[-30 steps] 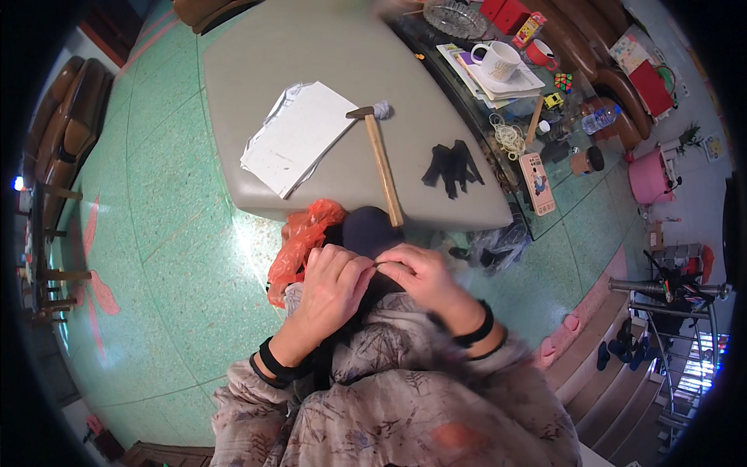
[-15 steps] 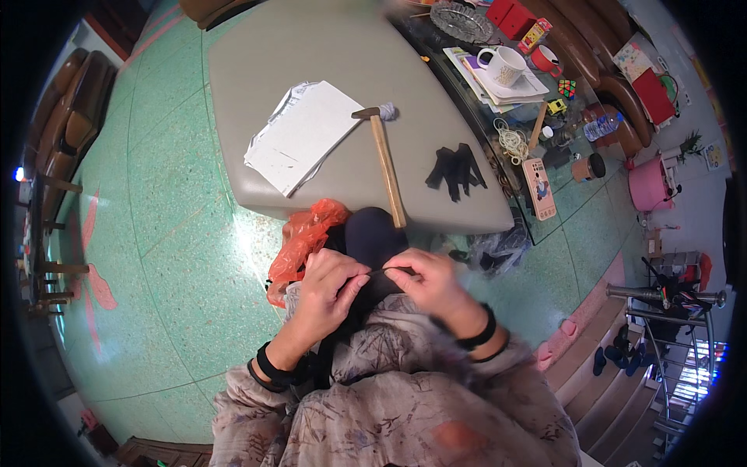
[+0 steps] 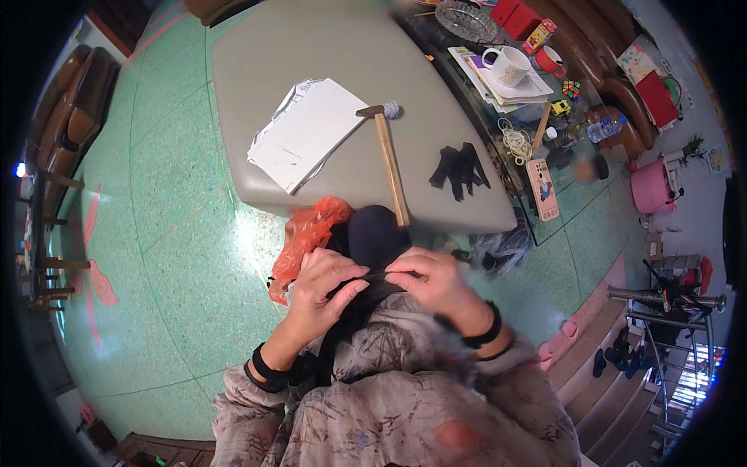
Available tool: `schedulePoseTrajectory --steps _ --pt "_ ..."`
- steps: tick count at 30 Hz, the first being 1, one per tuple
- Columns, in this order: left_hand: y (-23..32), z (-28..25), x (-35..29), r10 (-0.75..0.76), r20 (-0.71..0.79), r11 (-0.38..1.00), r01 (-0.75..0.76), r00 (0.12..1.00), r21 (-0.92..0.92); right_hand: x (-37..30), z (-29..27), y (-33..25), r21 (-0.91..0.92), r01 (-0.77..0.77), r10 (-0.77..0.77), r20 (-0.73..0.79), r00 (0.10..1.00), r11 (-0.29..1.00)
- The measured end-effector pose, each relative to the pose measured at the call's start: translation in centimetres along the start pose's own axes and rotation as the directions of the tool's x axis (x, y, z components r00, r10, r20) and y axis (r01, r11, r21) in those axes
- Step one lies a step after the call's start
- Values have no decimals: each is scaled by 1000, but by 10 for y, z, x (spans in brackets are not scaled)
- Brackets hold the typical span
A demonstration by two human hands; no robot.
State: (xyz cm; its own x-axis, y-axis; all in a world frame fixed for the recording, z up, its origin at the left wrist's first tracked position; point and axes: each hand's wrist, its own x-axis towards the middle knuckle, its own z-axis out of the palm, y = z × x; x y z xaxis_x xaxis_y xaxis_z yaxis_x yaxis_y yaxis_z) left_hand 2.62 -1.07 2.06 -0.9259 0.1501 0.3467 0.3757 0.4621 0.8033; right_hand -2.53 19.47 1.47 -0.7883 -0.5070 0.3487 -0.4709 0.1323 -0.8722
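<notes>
Over my lap, my left hand point(image 3: 325, 282) and my right hand point(image 3: 426, 278) face each other, thumbs and forefingers pinched. Between them runs a narrow dark strip of cloth point(image 3: 377, 276), gripped at both ends; its exact kind is hard to make out. Just beyond my hands is a rounded dark navy shape point(image 3: 377, 236). An orange plastic bag point(image 3: 299, 241) sits beside my left hand. On the grey padded bench ahead lie a wooden-handled hammer point(image 3: 391, 159), a white board point(image 3: 303, 136) with torn edges, and several black cloth strips point(image 3: 459, 171).
To the right, a glass-topped table carries a white mug point(image 3: 507, 67), a string bundle point(image 3: 515, 142), a phone case point(image 3: 542, 189) and a glass ashtray point(image 3: 467, 21). A clear plastic bag point(image 3: 506, 245) lies under the bench's edge. Steps and a metal railing point(image 3: 669, 300) are at right.
The view has shifted slightly, moving the bench and its things a little to the right. Both hands keep their pinch on the dark strip, with only small finger movements.
</notes>
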Motion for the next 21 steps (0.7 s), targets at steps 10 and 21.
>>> schedulePoseTrajectory --steps 10,21 --pt "-1 -9 7 -52 268 996 71 962 -62 -4 -6 3 -109 45 -21 212 977 993" --pt "4 12 -6 -392 154 773 416 907 -480 4 -6 -12 29 -254 238 254 937 967"
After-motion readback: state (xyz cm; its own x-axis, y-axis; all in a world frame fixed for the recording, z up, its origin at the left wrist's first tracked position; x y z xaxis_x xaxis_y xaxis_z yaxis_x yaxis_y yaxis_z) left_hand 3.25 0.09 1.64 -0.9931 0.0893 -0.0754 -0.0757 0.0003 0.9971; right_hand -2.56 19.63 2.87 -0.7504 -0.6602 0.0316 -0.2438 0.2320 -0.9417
